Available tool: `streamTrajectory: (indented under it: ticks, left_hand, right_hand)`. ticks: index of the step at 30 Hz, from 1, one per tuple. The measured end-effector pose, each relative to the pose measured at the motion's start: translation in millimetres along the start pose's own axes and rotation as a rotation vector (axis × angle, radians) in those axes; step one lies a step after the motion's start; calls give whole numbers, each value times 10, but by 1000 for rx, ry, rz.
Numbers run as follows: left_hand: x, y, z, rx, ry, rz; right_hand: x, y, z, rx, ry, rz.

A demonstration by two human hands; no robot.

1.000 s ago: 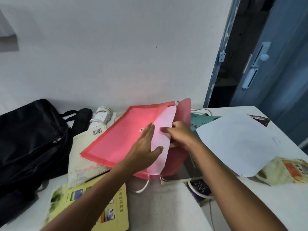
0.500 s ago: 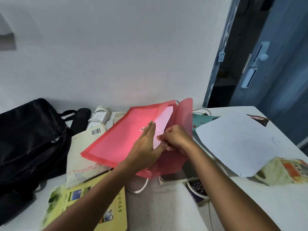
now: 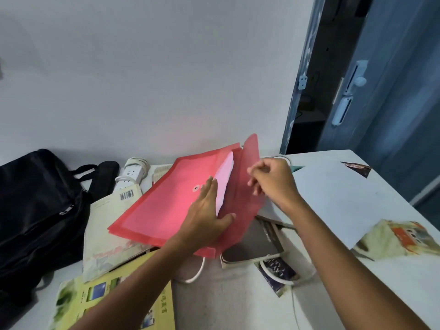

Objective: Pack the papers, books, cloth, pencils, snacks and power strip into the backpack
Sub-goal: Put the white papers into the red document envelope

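A red plastic folder (image 3: 166,206) lies tilted over the books on the white table (image 3: 238,294), its flap standing up. A pink-white paper (image 3: 225,182) sits almost wholly inside the folder's mouth. My left hand (image 3: 204,217) grips the folder's front panel, fingers flat on top and thumb hooked at the opening. My right hand (image 3: 271,179) hovers at the flap's edge with its fingers curled; whether it pinches the flap is unclear. The black backpack (image 3: 35,210) lies at the left, zipped. A white power strip (image 3: 131,173) sits by the wall.
A cream book with a barcode (image 3: 104,229) and a yellow-green book (image 3: 102,296) lie left of the folder. A dark book (image 3: 252,246) and white cable (image 3: 195,275) lie beneath it. To the right are a white sheet (image 3: 333,198), patterned cloth (image 3: 400,239) and a dark snack packet (image 3: 357,166).
The paper has slid deeper into the red folder. My right hand has let go of it and lifted up to the flap. My left hand stays on the folder.
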State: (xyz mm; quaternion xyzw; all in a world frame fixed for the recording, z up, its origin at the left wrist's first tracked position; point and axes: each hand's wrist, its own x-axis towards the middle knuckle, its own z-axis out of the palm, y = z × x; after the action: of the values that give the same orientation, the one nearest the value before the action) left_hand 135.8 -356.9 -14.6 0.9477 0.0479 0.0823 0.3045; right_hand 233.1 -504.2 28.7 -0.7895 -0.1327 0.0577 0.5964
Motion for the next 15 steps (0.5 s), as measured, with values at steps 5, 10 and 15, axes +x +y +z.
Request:
streamTrajectory:
  ticks: [5, 10, 15]
  left_hand:
    - [107, 42, 207, 104, -61, -66]
    - [221, 146, 346, 178, -63, -108]
    - [258, 163, 357, 183, -68, -100]
  right_hand:
    - [-38, 307, -657, -716, 52, 81]
    - [-264, 724, -705, -1104, -246, 163]
    - [-323, 754, -705, -959, -124, 72]
